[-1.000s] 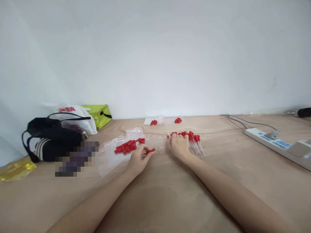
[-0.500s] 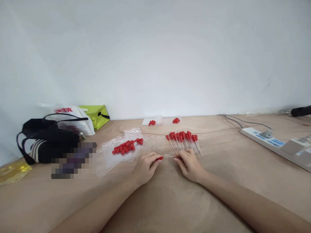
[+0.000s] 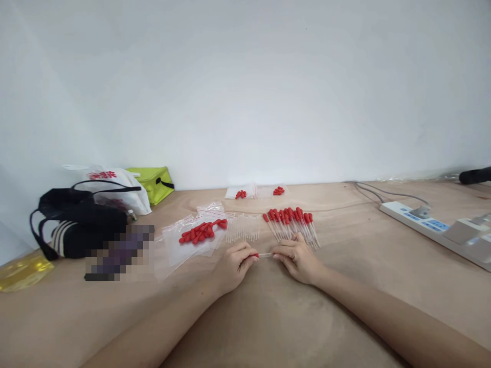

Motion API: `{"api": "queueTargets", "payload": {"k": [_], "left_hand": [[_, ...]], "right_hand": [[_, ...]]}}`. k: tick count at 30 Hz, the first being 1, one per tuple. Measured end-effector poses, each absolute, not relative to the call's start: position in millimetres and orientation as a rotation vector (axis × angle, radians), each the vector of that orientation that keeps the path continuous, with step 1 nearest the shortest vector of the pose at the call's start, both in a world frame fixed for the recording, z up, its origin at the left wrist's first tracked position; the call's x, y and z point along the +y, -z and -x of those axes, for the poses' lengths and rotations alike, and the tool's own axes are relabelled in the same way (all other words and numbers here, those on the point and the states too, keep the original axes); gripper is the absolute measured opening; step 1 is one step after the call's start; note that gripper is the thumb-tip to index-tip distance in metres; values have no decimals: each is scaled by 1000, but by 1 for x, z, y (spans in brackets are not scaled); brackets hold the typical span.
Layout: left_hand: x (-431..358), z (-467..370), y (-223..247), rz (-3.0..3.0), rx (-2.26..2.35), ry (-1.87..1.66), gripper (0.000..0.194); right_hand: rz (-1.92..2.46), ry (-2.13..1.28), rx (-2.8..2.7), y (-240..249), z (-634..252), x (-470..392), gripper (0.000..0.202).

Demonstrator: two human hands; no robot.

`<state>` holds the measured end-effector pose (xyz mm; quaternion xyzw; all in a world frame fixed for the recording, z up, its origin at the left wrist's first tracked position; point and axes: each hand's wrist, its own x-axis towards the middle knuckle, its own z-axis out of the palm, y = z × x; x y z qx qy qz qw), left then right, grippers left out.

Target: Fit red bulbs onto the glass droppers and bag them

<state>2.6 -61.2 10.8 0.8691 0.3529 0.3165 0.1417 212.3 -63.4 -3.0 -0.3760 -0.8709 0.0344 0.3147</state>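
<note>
My left hand (image 3: 237, 265) pinches a red rubber bulb (image 3: 255, 255), mostly covered by its fingers. Between the hands runs a thin clear dropper tube (image 3: 265, 255), its left end meeting the bulb's mouth. My right hand (image 3: 297, 259) is closed on the tube's other end. Just beyond the right hand lie several droppers with red bulbs (image 3: 289, 217) on clear tubes, fanned side by side. A row of bare clear tubes (image 3: 243, 227) rests beyond the left hand. To its left, a pile of loose red bulbs (image 3: 202, 232) sits on clear plastic bags (image 3: 171, 250).
Two small bags with red bulbs (image 3: 240, 194) lie by the wall. At left are a black bag (image 3: 92, 230), a white plastic bag (image 3: 130, 191), a lime-green box-shaped bag (image 3: 155, 184) and a yellow packet (image 3: 25, 273). A white power strip (image 3: 418, 222) with cables lies right.
The gap between the red bulb and the tube has closed; they now meet end to end. My hands have come slightly nearer each other.
</note>
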Motion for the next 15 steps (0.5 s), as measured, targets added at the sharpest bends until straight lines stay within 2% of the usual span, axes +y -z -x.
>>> {"api": "queueTargets", "payload": {"k": [7,15], "left_hand": [[-58,-1,-4,-2614,950,-901,22],[-57,-2,-2,-2681,944,-868,23]], "right_hand": [[979,81,-2347,3,-210,-61,22],[996,48,-2331,6,-202,-64,23]]}}
